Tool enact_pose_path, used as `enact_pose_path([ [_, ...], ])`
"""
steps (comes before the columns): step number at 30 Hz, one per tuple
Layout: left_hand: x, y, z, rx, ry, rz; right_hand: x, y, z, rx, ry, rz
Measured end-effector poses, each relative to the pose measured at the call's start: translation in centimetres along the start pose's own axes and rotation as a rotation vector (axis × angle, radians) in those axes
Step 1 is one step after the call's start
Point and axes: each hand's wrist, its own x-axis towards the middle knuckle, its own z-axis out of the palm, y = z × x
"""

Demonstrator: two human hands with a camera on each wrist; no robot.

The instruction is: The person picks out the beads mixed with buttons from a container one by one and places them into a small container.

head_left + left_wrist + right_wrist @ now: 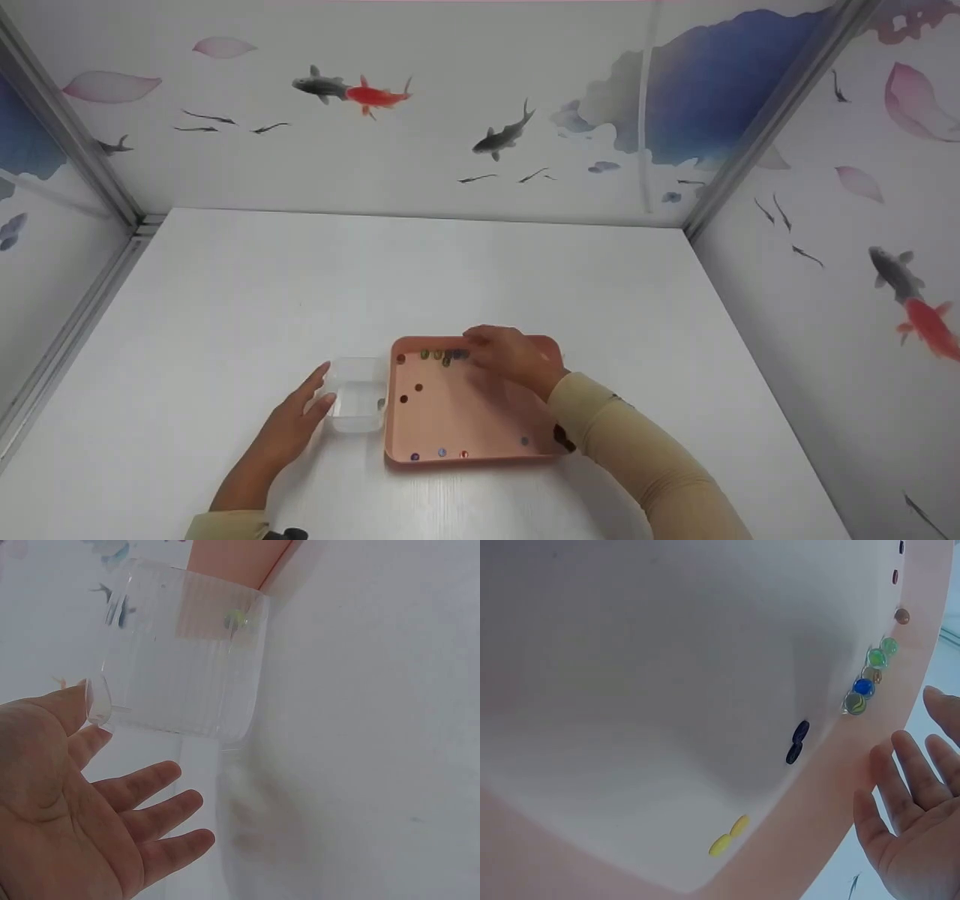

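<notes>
A pink rectangular tray (pixel 480 416) lies flat with several marbles and small flat pieces in it. Over its far edge hovers my right hand (pixel 514 360), fingers loosely extended and holding nothing. By those fingers, a row of marbles (pixel 864 688), green, blue and striped, lines the tray wall. Two dark oval pieces (pixel 798 742) and two yellow oval pieces (pixel 729 835) lie along the same side. My left hand (pixel 289 424) is at the left side of a clear plastic box (pixel 172 660), thumb and forefinger at its rim tab, other fingers spread. One greenish marble (pixel 234 619) shows at the box's far end.
The clear box stands right against the tray's left side on the white table (pixel 262 277). More marbles (pixel 442 452) sit along the tray's near edge. White panels with painted fish (pixel 502 139) enclose the table at the back and both sides.
</notes>
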Motion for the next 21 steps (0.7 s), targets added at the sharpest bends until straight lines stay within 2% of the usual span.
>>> enact_pose_path([
  [4,-0.01,0.07,0.0,0.006,0.001,-0.006,0.14,-0.12,0.01,-0.018,0.006,0.003],
  [14,0.05,-0.01,0.01,0.006,0.004,-0.013,0.51,-0.13,0.45,-0.047,-0.029,0.108],
  [21,0.0,0.0,-0.01,0.009,0.002,-0.015,0.49,-0.03,0.64,-0.047,-0.046,0.099],
])
